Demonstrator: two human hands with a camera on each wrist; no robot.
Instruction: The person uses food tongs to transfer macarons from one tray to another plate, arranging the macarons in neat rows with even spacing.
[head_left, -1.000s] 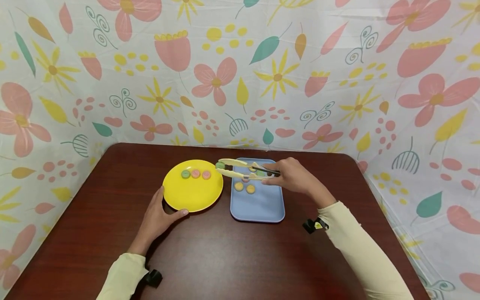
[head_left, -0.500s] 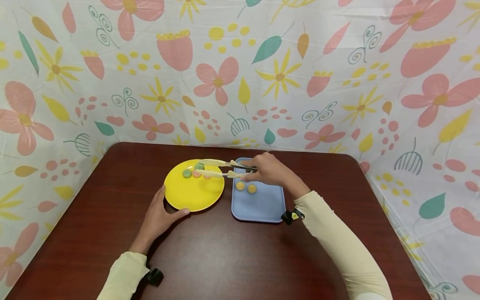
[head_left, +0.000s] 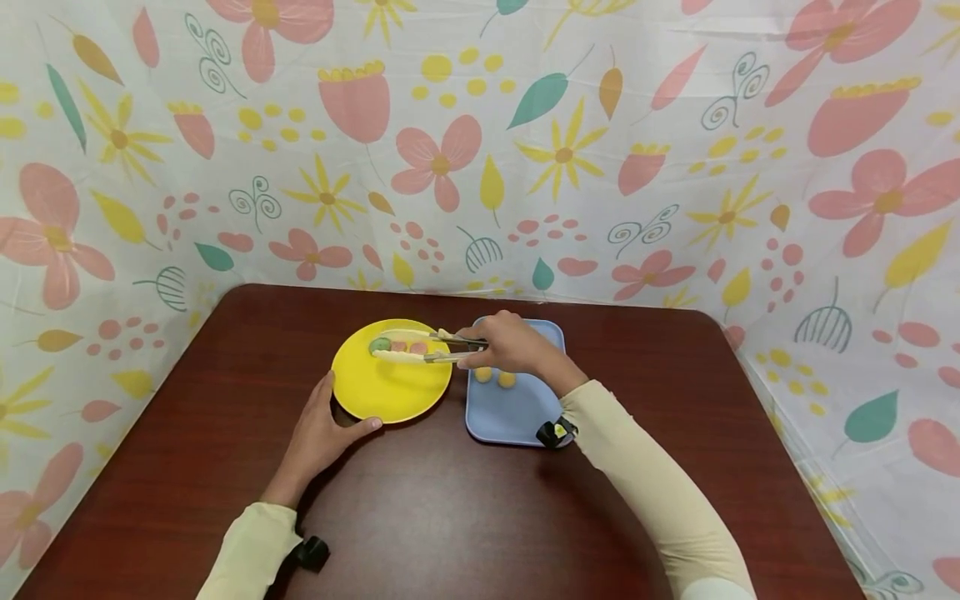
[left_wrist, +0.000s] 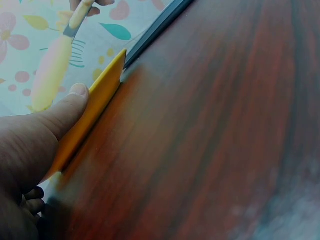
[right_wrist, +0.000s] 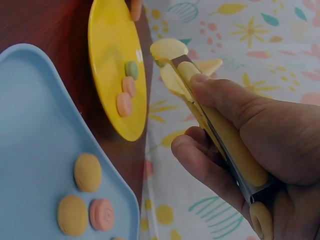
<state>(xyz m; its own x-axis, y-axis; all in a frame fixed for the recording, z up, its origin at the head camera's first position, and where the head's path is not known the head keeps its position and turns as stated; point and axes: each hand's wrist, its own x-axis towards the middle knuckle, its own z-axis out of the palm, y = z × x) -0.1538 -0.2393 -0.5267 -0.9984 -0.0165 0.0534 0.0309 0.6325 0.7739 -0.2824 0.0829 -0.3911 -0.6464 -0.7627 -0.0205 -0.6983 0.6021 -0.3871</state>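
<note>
My right hand (head_left: pixel 506 342) grips a pair of tongs (right_wrist: pixel 232 145) with pale yellow handles and tips. The tips hang over the far part of a round yellow plate (head_left: pixel 390 396). A green macaron (right_wrist: pixel 160 63) shows partly between them in the right wrist view, mostly hidden. On the plate lie one green macaron (right_wrist: pixel 131 68) and two pink macarons, one pink macaron (right_wrist: pixel 124 104) nearest the tray. My left hand (head_left: pixel 318 433) holds the plate's near-left edge, thumb on the front rim, fingers along the left side.
A blue rectangular tray (head_left: pixel 517 421) stands right of the plate. It bears two yellow macarons, one yellow macaron (right_wrist: pixel 87 172) near the edge, and a pink macaron (right_wrist: pixel 101 215); my right hand covers part of it. A flowered cloth (head_left: pixel 480 167) hangs behind the brown table (head_left: pixel 420 517).
My right hand has moved left with the tongs, carrying the green macaron from the tray's edge to above the macarons on the plate. My left hand stays on the plate.
</note>
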